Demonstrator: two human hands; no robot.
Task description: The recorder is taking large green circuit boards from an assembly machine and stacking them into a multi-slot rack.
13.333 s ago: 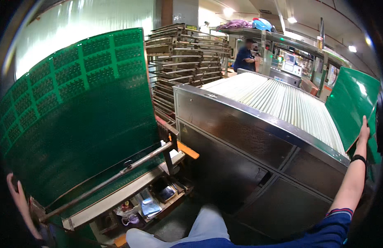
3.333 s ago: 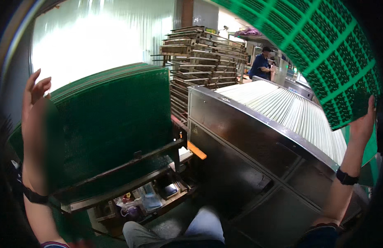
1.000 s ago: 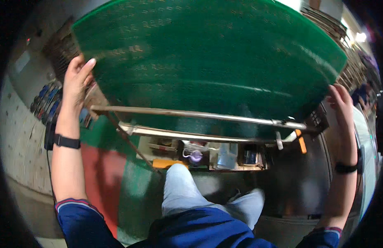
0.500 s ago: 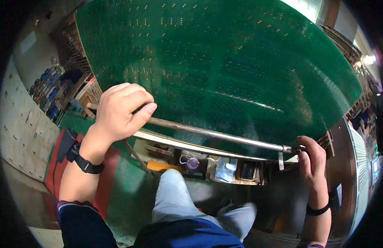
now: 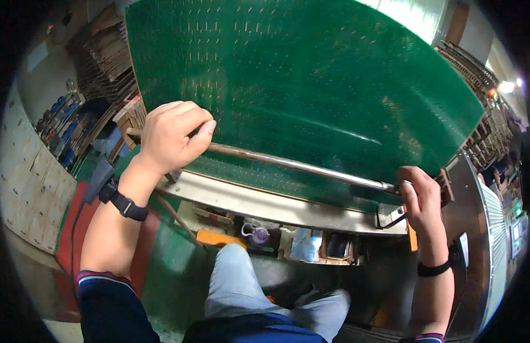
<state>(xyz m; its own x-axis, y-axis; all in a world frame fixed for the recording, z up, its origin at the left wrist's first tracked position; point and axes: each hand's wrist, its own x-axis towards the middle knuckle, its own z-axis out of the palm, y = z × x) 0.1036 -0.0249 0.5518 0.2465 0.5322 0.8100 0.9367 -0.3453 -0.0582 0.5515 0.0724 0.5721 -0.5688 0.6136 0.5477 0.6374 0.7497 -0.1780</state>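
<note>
The green perforated sheet point(image 5: 310, 86) already leans on the rack behind the metal bar point(image 5: 299, 166), which both hands clasp, left hand point(image 5: 170, 137) fisted around 1 end, right hand point(image 5: 419, 197) curled at the other; seemingly only securing remains.

The big green sheet point(image 5: 310, 86) was up in the air before, with a hand at each side edge. Now it lies flat on the stack. The left hand point(image 5: 172, 137) and right hand point(image 5: 420, 197) have let go and moved onto the metal bar point(image 5: 299, 166)
</note>
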